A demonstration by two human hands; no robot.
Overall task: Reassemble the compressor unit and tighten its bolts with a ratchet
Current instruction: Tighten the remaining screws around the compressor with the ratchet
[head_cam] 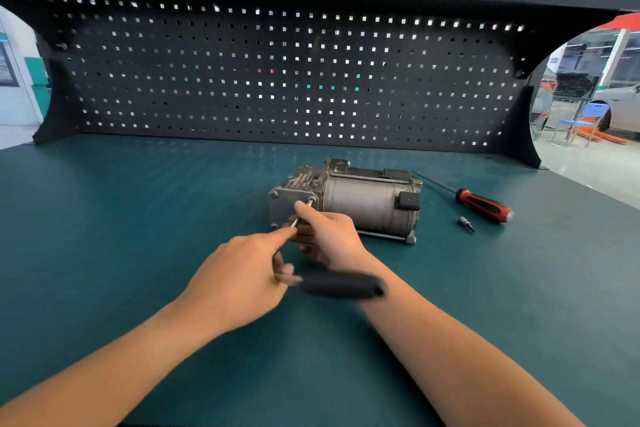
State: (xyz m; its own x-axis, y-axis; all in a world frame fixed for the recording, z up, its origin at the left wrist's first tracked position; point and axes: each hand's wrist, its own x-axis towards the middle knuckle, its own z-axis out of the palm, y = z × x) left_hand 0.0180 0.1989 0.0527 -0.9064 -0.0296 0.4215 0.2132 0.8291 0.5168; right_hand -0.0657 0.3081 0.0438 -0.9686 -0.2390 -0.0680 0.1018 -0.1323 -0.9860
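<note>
The left hand point(242, 274) is half closed. Its index finger lies straight, pointing at the compressor point(360, 201), while the other fingers curl round the metal neck of the ratchet point(341, 286). The ratchet's black handle is blurred and sticks out to the right, crossing in front of the right wrist.

The right hand point(329, 237) sits against the compressor's near end. Its thumb stretches up along a thin metal rod point(302, 212), and its fingers are curled beneath in shadow, so it seems to pinch the rod. The rod's far tip meets the upper right corner of the end plate point(282, 204). How the rod joins the ratchet cannot be told.

The compressor lies on its side in the middle of the green bench point(121, 236), near the pegboard point(277, 80). Its long axis runs left to right, with the square end plate facing left and toward the person and the grey drum running off to the right. Bolt heads point(274, 194) show at the plate's left corners.

To the right of the compressor lies a red and black screwdriver point(485, 206), its shaft pointing back and to the left. A small bit point(465, 222) lies just in front of it.
</note>
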